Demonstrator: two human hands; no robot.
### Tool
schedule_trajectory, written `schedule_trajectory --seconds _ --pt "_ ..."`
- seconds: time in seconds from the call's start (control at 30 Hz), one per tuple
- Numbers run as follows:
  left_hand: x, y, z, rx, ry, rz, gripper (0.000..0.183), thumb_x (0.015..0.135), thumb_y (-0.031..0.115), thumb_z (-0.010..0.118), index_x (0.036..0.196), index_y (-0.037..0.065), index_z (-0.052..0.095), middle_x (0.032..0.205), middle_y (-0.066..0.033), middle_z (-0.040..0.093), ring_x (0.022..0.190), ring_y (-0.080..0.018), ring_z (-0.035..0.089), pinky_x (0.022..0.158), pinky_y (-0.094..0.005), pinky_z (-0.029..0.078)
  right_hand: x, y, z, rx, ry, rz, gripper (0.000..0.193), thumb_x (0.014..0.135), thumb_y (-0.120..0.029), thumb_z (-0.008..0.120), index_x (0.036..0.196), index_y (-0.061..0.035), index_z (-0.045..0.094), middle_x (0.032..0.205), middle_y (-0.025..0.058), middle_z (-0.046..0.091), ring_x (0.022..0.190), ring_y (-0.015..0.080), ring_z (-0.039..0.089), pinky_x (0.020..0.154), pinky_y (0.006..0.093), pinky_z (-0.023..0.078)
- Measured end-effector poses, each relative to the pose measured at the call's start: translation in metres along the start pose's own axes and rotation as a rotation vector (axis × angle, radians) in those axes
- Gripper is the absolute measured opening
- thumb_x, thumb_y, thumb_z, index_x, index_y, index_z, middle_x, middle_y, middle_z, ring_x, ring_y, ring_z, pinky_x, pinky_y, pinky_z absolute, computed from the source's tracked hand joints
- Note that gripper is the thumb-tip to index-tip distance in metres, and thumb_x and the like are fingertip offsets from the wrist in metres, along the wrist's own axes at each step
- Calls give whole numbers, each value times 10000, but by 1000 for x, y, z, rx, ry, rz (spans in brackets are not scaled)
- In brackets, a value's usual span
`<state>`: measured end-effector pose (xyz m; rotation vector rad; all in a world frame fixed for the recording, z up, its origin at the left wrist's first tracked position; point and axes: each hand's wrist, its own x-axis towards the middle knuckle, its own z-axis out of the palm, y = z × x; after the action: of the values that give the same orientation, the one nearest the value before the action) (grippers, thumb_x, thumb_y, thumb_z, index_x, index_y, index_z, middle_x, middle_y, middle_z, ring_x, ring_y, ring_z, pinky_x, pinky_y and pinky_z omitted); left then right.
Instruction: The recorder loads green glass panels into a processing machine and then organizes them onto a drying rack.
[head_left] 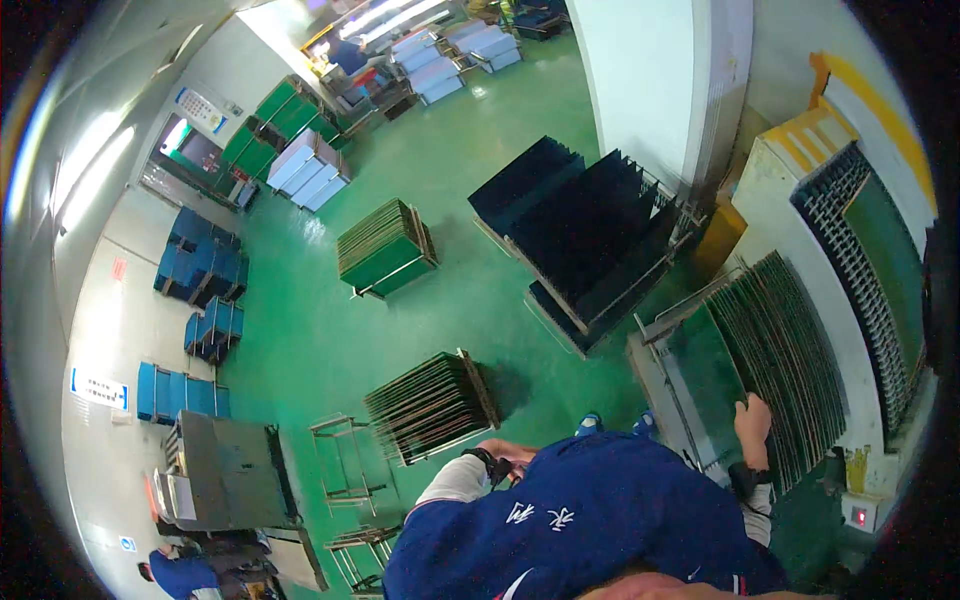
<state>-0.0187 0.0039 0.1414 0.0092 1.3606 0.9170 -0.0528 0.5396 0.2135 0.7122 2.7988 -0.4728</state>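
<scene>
Well left of the green boards [785,365], our left hand [514,452] is partly hidden, its grip unclear. Our right hand [753,425], nearer, meets their left edge, possibly pinching; we cannot tell. Their long edges run away from us.

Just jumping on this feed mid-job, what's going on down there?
The person's right hand is at the edge of a row of thin panels on the right; whether it grips one isn't clear. The left hand is held close to the person's front, and anything in it can't be made out. Ahead, two smaller panel stacks and a larger dark stack stand on the green floor. A co-worker is at lower left.
</scene>
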Motion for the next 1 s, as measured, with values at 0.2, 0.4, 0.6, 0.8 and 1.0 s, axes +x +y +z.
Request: schedule_trajectory --seconds 0.2,0.4,0.6,0.8,1.0 --pt "12 19 -5 2 -8 -21 614 859 464 534 1378 169 390 905 2 547 728 -146 535 627 -310 481 -1 -8 -11 48 -43 4 383 783 -195 629 1081 42 586 1039 241 608 995 398 567 841 450 446" --pt "39 22 -21 -96 -198 -111 798 783 461 664 1423 235 246 1180 -29 568 790 -156 634 592 -315 542 -5 -11 -6 18 4 33 422 808 -193 612 1146 55 562 1058 236 609 995 386 577 859 446 449" --pt "27 35 -14 -70 -54 -19 844 820 429 626 1462 228 116 1262 -77 505 904 -204 614 648 -372 550 5 -5 -3 -16 -25 39 410 804 -192 620 1137 44 573 1050 226 616 988 374 587 841 444 463" --pt "22 41 -11 -100 -21 61 814 840 380 609 1465 273 99 1222 -93 553 811 -191 656 580 -338 552 11 7 13 -32 148 8 355 798 -182 637 1091 15 601 1026 211 625 964 370 596 824 445 467" --pt "33 39 -9 -34 16 78 698 871 347 540 1453 317 157 1138 -104 595 778 -215 656 577 -358 555 16 11 17 -24 76 29 379 786 -246 643 1061 10 591 986 214 629 954 364 590 812 441 464"
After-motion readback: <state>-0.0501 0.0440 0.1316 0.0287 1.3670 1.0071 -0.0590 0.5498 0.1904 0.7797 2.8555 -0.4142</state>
